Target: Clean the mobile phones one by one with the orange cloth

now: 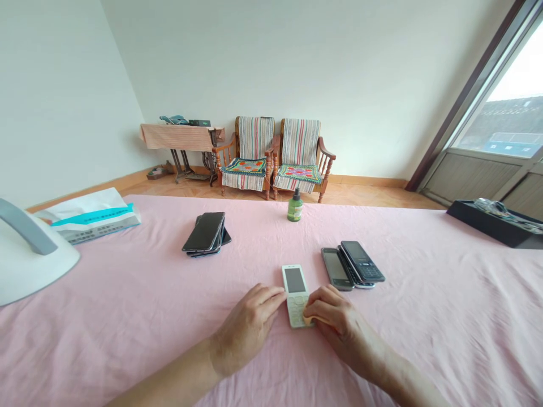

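Note:
A white keypad mobile phone point(294, 280) lies face up on the pink sheet, its screen end pointing away from me. At its left edge, my left hand point(250, 316) steadies it, the fingers close together and the tips against its side. My right hand point(339, 316) is closed over the lower right of the keypad, pinching a small pale-yellow piece point(307, 320) that touches the keys. What this piece is made of is too small to tell. Just beyond my right hand lies a group of dark phones point(362, 261), partly stacked.
Farther left is a stack of dark smartphones point(206, 232). A green spray bottle point(294, 208) stands upright near the far edge of the pink sheet point(148, 339). A tissue pack point(97, 217) and a white appliance with a grey handle point(29, 260) are left; a black box point(496, 223) is right.

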`<state>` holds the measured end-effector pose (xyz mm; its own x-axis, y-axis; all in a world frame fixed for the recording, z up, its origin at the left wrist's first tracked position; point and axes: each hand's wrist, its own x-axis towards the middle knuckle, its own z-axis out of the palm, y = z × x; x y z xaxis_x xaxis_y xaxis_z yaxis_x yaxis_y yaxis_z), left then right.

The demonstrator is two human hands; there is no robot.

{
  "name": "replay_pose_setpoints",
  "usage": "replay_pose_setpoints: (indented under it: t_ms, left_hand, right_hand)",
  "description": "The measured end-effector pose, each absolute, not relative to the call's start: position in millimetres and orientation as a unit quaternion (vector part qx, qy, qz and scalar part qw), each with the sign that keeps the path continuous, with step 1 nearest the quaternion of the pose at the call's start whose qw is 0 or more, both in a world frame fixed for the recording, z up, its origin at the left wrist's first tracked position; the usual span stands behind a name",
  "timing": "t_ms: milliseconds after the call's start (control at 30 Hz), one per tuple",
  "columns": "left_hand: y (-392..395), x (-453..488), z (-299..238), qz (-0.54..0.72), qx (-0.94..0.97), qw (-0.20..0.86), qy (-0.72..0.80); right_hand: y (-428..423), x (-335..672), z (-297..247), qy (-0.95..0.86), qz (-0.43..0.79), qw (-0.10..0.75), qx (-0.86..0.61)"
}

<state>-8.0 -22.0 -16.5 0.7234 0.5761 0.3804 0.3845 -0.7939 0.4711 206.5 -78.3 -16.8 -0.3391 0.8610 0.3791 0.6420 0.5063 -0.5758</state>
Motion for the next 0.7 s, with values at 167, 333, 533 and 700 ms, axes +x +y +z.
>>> replay_pose_setpoints:
  t_ms: [167, 333, 533, 700]
  left_hand:
    - [-17.2, -7.4, -19.7, 0.248, 0.923, 0.136, 0.26]
    - [-9.7, -9.1, -19.9, 0.233, 0.938, 0.116, 0.229]
    - [-0.8, -10.1, -17.9, 0.227, 0.94, 0.139, 0.216]
    - [-2.3, -9.7, -15.4, 0.208, 0.945, 0.131, 0.214]
  right_hand:
    - [-78.9, 206.2, -15.7, -0.799, 0.158, 0.341, -0.47]
    - [-80.1, 206.6, -15.9, -0.799, 0.154, 0.337, -0.474]
    - [-78.9, 189.2, -10.5, -0.819, 0.156, 0.309, -0.457]
    - [-76.5, 183.1, -7.7, -0.833, 0.163, 0.293, -0.44]
